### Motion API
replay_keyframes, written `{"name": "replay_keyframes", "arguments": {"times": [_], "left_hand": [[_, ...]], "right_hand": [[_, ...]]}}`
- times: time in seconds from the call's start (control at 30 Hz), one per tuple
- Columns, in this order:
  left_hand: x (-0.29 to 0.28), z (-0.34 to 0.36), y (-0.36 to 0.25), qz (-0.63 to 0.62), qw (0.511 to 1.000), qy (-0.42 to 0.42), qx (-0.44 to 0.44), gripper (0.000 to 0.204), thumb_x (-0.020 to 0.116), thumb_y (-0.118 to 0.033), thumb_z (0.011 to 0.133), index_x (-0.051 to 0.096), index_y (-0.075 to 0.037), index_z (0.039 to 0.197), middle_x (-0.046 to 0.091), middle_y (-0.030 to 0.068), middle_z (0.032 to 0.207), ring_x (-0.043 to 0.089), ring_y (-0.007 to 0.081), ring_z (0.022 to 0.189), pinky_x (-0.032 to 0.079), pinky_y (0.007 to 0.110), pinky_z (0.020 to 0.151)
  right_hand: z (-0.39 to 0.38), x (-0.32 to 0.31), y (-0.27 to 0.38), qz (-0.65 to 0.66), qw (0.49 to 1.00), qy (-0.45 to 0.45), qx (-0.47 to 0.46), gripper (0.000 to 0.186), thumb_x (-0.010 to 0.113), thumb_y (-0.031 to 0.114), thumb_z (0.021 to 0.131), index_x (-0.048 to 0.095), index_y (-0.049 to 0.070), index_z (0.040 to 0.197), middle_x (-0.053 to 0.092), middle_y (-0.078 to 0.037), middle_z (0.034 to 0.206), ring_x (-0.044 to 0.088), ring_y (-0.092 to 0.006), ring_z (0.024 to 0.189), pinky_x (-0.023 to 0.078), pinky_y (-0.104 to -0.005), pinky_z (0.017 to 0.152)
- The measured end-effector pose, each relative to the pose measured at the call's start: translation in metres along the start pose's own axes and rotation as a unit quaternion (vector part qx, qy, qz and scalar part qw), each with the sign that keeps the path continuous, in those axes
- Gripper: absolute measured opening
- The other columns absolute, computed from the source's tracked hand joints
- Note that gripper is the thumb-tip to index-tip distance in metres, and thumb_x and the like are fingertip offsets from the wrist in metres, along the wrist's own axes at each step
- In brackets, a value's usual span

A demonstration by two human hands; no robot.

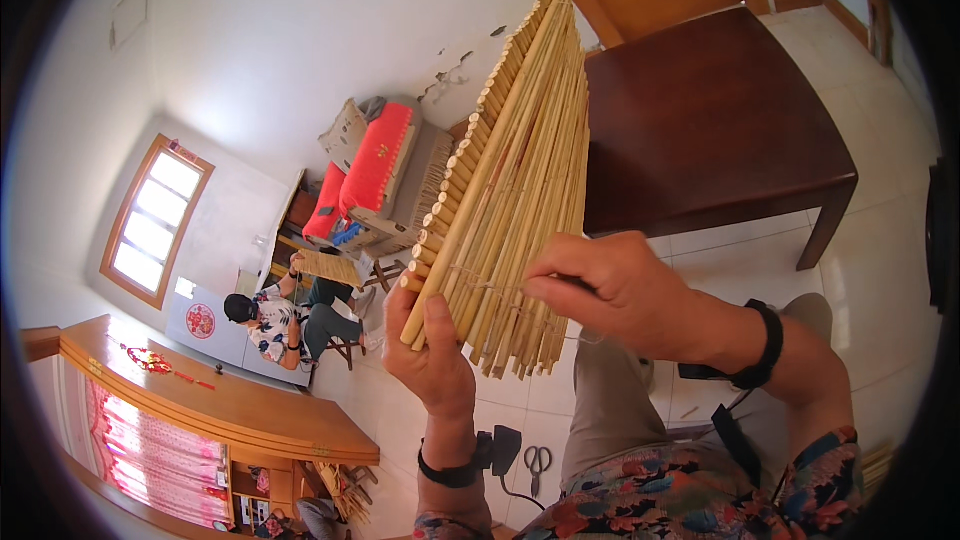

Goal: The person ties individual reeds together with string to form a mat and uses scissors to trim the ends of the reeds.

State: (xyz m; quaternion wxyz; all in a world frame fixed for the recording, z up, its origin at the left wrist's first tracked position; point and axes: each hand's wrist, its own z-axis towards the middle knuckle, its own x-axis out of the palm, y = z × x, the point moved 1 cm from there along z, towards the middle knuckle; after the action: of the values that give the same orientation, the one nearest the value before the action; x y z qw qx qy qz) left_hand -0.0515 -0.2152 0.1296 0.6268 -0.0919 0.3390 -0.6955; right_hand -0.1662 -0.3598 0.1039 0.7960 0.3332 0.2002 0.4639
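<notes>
1. Dozens of straw-coloured reed sticks [535, 200] are running side by side in one long bundle, which I am holding up in front of me; their pale cut ends are forming a row along the left edge.
2. My left hand [432, 355] is clamping onto the near end of the bundle, with the thumb pressing on a thicker stick [487, 162].
3. My right hand [620, 285] is working just beside the bundle's near right side, fingertips drawing together in a pinch; I cannot tell what is sitting between them.
4. Thin thread [480, 281] is crossing the sticks near their lower ends.
5. Beyond them, on the right, a dark brown tabletop [715, 120] is standing.
6. Black-handled scissors [537, 460] are lying on the tiled floor [410, 415], between my left wrist and my trouser leg [610, 390].
7. Over on the left, a co-worker [275, 325] is sitting and holding a similar straw-coloured mat [332, 267].
</notes>
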Motion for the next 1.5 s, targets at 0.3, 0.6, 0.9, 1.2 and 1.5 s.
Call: {"name": "replay_keyframes", "arguments": {"times": [0.3, 0.6, 0.9, 1.2, 1.5], "left_hand": [[-0.008, -0.007, 0.004, -0.032, 0.999, -0.019, -0.031, 0.025, 0.054, -0.007, 0.084, 0.056, 0.008, 0.104, 0.059, 0.0077, 0.094, 0.054, 0.0111, 0.082, 0.044, 0.024, 0.076], [-0.003, -0.008, 0.004, -0.05, 0.998, -0.02, -0.017, 0.028, 0.056, -0.009, 0.084, 0.057, 0.009, 0.106, 0.061, 0.0079, 0.09, 0.054, 0.0099, 0.076, 0.045, 0.023, 0.07], [-0.007, -0.009, 0.004, -0.06, 0.997, -0.012, -0.038, 0.028, 0.055, -0.01, 0.086, 0.055, 0.01, 0.105, 0.058, 0.0067, 0.093, 0.052, 0.01, 0.08, 0.043, 0.023, 0.073], [-0.004, -0.01, 0.005, -0.063, 0.997, -0.014, -0.041, 0.028, 0.054, -0.01, 0.086, 0.055, 0.01, 0.104, 0.058, 0.0068, 0.092, 0.052, 0.0103, 0.079, 0.043, 0.024, 0.072], [-0.004, -0.013, 0.005, -0.057, 0.998, -0.019, -0.032, 0.029, 0.054, -0.011, 0.086, 0.055, 0.011, 0.105, 0.058, 0.0066, 0.091, 0.051, 0.01, 0.078, 0.043, 0.023, 0.071]], "right_hand": [[0.012, 0.018, -0.006, -0.09, 0.988, -0.015, -0.121, 0.011, 0.055, 0.008, 0.082, 0.055, 0.0, 0.091, 0.06, -0.015, 0.074, 0.062, -0.0302, 0.071, 0.05, -0.0366, 0.059], [0.011, 0.016, -0.008, -0.112, 0.985, -0.008, -0.128, 0.015, 0.054, 0.001, 0.077, 0.055, 0.0, 0.092, 0.058, -0.014, 0.074, 0.06, -0.0307, 0.07, 0.05, -0.0372, 0.058], [0.01, 0.014, -0.006, -0.116, 0.986, 0.0, -0.122, 0.018, 0.053, 0.001, 0.076, 0.055, 0.0, 0.094, 0.058, -0.013, 0.074, 0.06, -0.0305, 0.071, 0.049, -0.038, 0.058], [0.01, 0.011, -0.008, -0.126, 0.985, 0.005, -0.12, 0.017, 0.053, 0.0, 0.075, 0.055, 0.0, 0.093, 0.058, -0.014, 0.072, 0.06, -0.0308, 0.069, 0.05, -0.0378, 0.058], [0.009, 0.011, -0.004, -0.135, 0.987, 0.026, -0.088, 0.021, 0.058, 0.0, 0.079, 0.058, 0.001, 0.1, 0.061, -0.014, 0.08, 0.062, -0.0289, 0.071, 0.051, -0.033, 0.059]]}}
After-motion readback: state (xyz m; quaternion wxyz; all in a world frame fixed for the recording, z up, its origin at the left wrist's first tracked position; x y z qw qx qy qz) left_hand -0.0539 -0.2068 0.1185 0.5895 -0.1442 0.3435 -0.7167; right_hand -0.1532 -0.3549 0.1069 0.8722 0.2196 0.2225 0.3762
